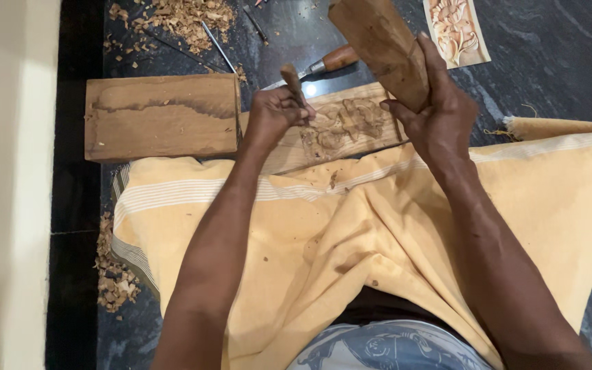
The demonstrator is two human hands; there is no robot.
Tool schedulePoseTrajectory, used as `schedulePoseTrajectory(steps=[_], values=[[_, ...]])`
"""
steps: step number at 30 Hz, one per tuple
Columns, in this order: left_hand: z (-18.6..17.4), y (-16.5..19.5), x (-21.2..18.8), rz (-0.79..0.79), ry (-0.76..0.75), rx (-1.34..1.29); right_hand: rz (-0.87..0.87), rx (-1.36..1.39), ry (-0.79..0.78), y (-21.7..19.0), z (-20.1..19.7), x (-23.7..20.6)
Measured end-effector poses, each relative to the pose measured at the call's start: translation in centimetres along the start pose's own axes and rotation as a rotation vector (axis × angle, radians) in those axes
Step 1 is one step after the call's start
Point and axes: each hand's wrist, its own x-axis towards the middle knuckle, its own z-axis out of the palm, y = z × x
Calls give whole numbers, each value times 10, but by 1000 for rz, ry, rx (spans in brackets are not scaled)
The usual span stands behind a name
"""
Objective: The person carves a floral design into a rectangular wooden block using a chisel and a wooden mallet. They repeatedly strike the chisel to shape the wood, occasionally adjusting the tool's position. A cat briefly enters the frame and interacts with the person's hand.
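My left hand [274, 113] is closed around a small wood-handled chisel [293, 82], held upright with its tip on a carved wooden plank [351, 123]. The plank lies across my lap on yellow cloth and bears a half-cut floral relief. My right hand [433, 113] grips a thick wooden mallet block [381, 44], raised above the plank and tilted up to the left. Both hands sit close together over the carving.
A plain wooden block [162, 116] lies left of the plank. Another chisel with a brown handle [337, 58] and thin metal tools [217, 44] rest on the dark stone floor among wood shavings [179, 17]. A paper floral pattern [455, 31] lies at the top right. A pale wall edge [8, 185] runs along the left.
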Motion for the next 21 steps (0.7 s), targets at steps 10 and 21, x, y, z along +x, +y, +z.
schedulePoseTrajectory(steps=[10, 21], values=[[14, -7, -8, 191, -1, 250, -224, -309, -78, -2, 17, -6], [-26, 55, -15, 183, 318, -349, 341, -203, -234, 40, -1, -9]])
